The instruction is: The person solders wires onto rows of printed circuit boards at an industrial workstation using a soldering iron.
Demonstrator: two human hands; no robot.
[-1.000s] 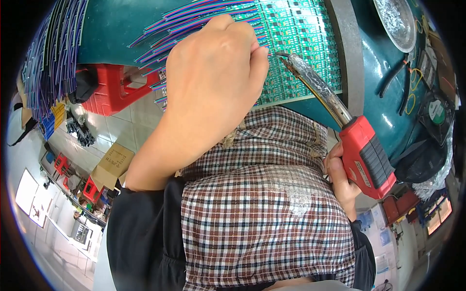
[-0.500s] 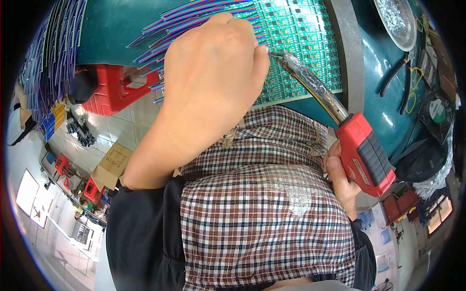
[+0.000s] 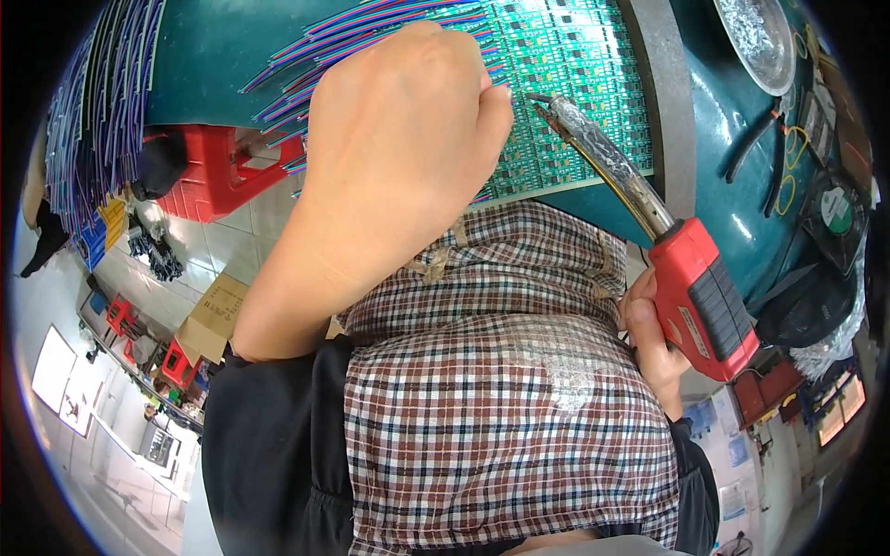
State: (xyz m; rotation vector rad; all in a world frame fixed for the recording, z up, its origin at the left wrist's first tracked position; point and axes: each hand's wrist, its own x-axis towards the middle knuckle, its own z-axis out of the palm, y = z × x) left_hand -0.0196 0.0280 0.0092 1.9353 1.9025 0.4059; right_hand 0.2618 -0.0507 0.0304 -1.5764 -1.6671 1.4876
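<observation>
My left hand is closed over the left edge of a green circuit board panel, thumb bent in. What its fingertips pinch is hidden beneath the hand. Thin red, blue and dark wires fan out leftward from the panel, some passing under that hand. In my right hand is a soldering iron with a red and black handle. Its metal barrel slants up and left over the panel. The tip is just right of my left thumb, with a small gap between them.
A grey bar borders the panel's right side on the green table. Farther right are a metal dish, pliers with dark handles and yellow wire loops. Wire bundles hang at far left, near a red stool.
The soldering iron's tip has drawn slightly right, away from my left thumb, and its handle has shifted a little right and down. My left hand has moved slightly left.
</observation>
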